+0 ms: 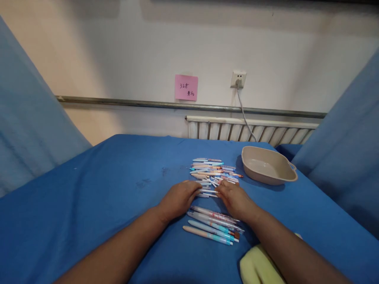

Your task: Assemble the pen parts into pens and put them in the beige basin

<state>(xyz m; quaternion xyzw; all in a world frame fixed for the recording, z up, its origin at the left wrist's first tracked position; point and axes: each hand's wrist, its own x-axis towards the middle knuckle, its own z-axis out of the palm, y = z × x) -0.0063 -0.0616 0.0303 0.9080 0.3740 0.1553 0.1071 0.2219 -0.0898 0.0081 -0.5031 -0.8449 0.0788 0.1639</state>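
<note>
Several pens (209, 192), mostly white and pale, lie crosswise between my two hands on the blue cloth. My left hand (179, 199) is closed at their left ends, fingers curled and fingertips partly hidden. At the right ends my right hand (236, 199) is closed too, its fingers bent down over them. Just beyond, a loose heap of pens (207, 172) in peach, white and light blue spreads out, some lying askew. Nearer to me, a separate row of pens (209, 234) with clear, peach and turquoise barrels lies side by side, slightly slanted.
A beige plastic basin (269, 165) stands at the back right. Yellow-green fabric (260, 266) lies beneath my right forearm. Behind the blue-covered table (89, 189) are a radiator (225, 130), a metal rail (142, 104) and a plugged-in cable (244, 114). Blue curtains (32, 106) hang at both sides.
</note>
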